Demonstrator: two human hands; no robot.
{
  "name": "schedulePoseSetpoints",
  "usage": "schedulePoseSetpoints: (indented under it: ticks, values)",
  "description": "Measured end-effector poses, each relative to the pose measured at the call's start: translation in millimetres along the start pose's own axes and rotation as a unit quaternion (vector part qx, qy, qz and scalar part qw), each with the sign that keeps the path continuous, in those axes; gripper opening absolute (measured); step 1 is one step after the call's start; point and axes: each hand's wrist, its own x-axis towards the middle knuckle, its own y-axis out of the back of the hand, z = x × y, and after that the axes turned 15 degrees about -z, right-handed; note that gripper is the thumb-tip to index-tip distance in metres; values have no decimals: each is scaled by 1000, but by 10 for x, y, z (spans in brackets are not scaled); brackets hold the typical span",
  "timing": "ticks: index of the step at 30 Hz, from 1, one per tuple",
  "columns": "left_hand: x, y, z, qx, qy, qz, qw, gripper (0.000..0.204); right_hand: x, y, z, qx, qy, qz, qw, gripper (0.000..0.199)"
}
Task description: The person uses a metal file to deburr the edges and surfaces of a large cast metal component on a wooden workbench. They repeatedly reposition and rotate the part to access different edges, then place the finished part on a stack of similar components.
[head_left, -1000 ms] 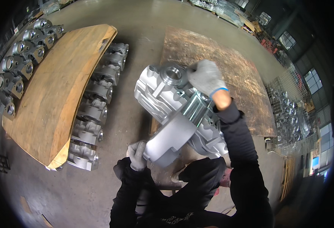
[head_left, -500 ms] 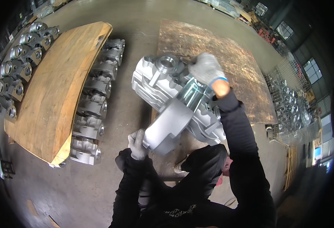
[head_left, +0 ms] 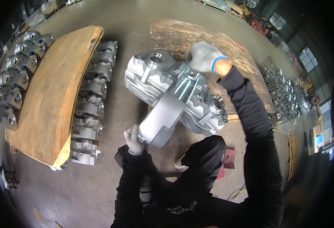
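A large silver-grey metal casting [head_left: 161,116] lies in front of me, its broad smooth arm pointing toward my left hand. Round bored bosses stand at its left and right ends, and a shiny machined face sits near the middle. My left hand [head_left: 134,140], in a grey knit glove, is closed on the near left end of the arm. Over the casting's far side is my right hand [head_left: 204,57], in a grey glove with a blue cuff. Its fingers are curled closed; what they hold, if anything, is hidden.
A worn wooden board [head_left: 227,53] extends behind the casting. To the left, a wooden sheet [head_left: 51,95] lies between two rows of similar smaller castings [head_left: 89,106]. Wire mesh cages [head_left: 288,89] with metal parts stand at right. A red thing [head_left: 229,159] lies beside my leg.
My right hand has shifted slightly up, off the middle, uncovering the right-hand boss. My left hand keeps its hold on the arm. The view has shifted a little.
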Motion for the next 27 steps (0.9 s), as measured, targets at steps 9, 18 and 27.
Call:
schedulePoseSetpoints:
  ticks: [9, 18, 27]
  values:
    - [-11, -16, -43, -66, 15, 72, 995, 35, -276, -368, 54, 64, -81, 99, 990, 30]
    - [19, 31, -20, -26, 2, -10, 1000, 38, -949, -423, 123, 84, -113, 116, 983, 24]
    - [61, -5, -38, 55, -34, 32, 997, 40, -918, -698, 325, 180, -117, 133, 968, 28]
